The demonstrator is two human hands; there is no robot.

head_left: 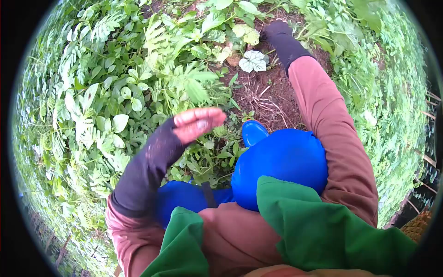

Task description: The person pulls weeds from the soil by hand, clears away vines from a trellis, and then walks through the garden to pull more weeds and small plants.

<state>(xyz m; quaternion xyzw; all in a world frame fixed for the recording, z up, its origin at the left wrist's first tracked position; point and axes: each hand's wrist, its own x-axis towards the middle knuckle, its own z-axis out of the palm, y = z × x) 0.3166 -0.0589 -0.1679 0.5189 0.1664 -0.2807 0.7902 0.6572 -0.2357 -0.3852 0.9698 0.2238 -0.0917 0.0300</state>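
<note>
My left hand hangs over low green plants, its bare fingers stretched out and holding nothing. A dark sleeve covers its wrist and forearm. Farther forward, my right hand, in a dark covering, reaches down to the ground at the edge of the foliage. Its fingers are hidden, so any grip cannot be made out. Near it lie a pale whitish leaf and a yellow-green leaf. Brown soil with dry stalks stretches between my right arm and the plants.
My bent knee in blue and a blue boot tip are below the soil patch. Dense leafy growth stands on the right. Thin sticks show at the right edge. Green cloth hangs over my front.
</note>
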